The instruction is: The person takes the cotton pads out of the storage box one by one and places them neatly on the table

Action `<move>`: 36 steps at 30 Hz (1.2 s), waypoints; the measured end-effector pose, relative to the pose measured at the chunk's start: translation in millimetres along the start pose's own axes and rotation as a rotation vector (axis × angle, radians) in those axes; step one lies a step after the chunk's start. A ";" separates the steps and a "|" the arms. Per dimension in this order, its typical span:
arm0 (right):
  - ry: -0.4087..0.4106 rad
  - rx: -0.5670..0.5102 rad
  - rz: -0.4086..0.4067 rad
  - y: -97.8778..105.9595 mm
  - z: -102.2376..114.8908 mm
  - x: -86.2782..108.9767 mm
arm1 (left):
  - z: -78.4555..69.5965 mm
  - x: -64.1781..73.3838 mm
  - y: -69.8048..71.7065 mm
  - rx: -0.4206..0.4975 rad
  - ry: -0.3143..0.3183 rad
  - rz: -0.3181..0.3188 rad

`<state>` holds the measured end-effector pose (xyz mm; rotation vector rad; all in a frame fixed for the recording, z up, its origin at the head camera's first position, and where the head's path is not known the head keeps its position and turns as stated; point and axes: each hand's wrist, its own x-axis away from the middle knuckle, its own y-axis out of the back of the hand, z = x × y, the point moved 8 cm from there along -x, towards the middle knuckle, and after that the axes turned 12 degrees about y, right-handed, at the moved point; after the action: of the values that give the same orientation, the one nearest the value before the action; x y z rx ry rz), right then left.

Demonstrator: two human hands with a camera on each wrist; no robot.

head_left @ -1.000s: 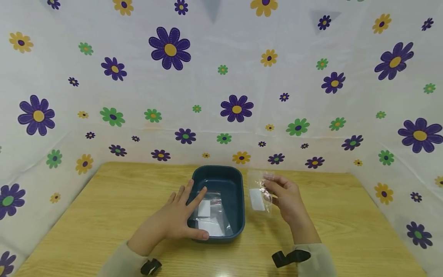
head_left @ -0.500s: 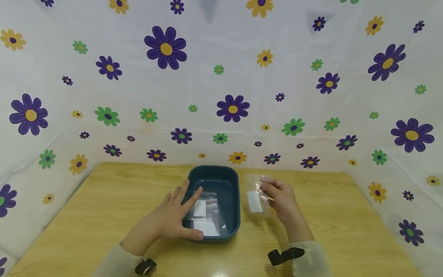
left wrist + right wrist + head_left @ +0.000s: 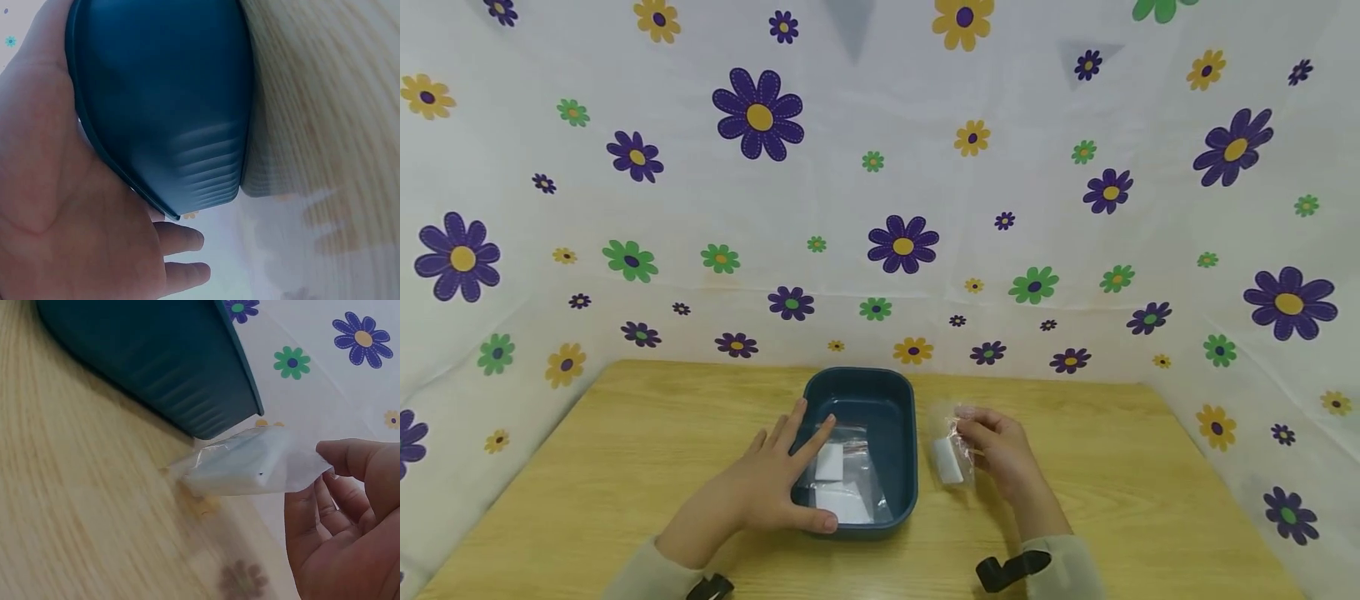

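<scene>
A dark blue rectangular bin [image 3: 891, 454] stands on the table, with clear plastic bags [image 3: 868, 487] holding white pieces inside it. My left hand [image 3: 767, 483] rests on the bin's left rim, fingers spread and straight; the left wrist view shows the palm along the rim [image 3: 87, 134]. Right of the bin, my right hand [image 3: 1003, 454] pinches the edge of another clear plastic bag [image 3: 234, 465] between thumb and fingers. A white block [image 3: 949, 461] sits within that bag, which hangs close over the table in the right wrist view.
The wooden table [image 3: 647, 450] runs back to a white cloth [image 3: 820, 192] printed with purple, yellow and green flowers, which also closes off both sides. Black straps [image 3: 1011, 571] circle both wrists over light sleeves.
The right hand has come slightly lower and nearer with the pinched bag. The left hand stays on the bin's rim. The whole head view has shifted a little.
</scene>
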<state>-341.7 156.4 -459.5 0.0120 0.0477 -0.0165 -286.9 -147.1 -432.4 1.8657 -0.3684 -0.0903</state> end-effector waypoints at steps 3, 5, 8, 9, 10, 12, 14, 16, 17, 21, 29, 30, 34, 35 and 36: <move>0.009 0.023 0.020 -5.2 -3.9 0.3 | 2.2 2.5 -0.7 -0.002 0.012 0.002; 0.004 0.036 0.026 -7.3 -6.4 0.4 | 2.9 3.6 -1.2 0.001 0.018 0.004; -0.009 0.060 0.032 -8.3 -8.7 1.8 | 2.6 4.3 -1.2 0.006 0.017 0.000; -0.012 0.070 0.034 -8.4 -9.0 2.2 | 2.5 4.3 -1.0 0.010 0.017 -0.002; -0.013 0.081 0.036 -8.3 -9.0 2.7 | 2.3 4.1 -1.1 0.012 0.016 -0.004; -0.015 0.106 0.041 -7.9 -9.4 3.5 | 2.4 3.6 -1.6 0.012 0.017 -0.006; -0.014 0.127 0.043 -7.2 -9.4 4.2 | 2.8 2.9 -2.3 0.013 0.019 -0.005; -0.012 0.145 0.047 -6.7 -9.4 4.8 | 3.2 2.4 -2.9 0.015 0.021 -0.003; -0.007 0.160 0.053 -6.6 -9.0 5.1 | 3.4 2.3 -2.9 0.015 0.023 -0.003; 0.027 0.324 0.057 -4.7 -3.5 6.6 | 3.8 2.0 -2.8 0.016 0.023 0.003; 0.063 0.496 0.035 -1.5 -1.2 6.9 | 2.6 1.3 -2.6 0.020 0.021 0.008; 0.064 0.469 0.026 -1.4 -2.9 6.4 | 2.4 1.3 -2.5 0.022 0.021 0.009; 0.059 0.386 -0.001 -1.8 -10.1 4.2 | 1.3 1.1 -1.4 0.025 0.019 0.014; 0.051 0.374 -0.002 -2.3 -11.1 4.1 | 1.1 0.8 -1.4 0.024 0.019 0.015; 0.049 0.381 0.003 -3.0 -10.9 4.3 | 1.1 0.4 -1.3 0.023 0.020 0.017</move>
<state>-338.0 153.4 -470.6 0.3938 0.0933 -0.0226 -286.5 -147.9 -433.9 1.8842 -0.3730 -0.0563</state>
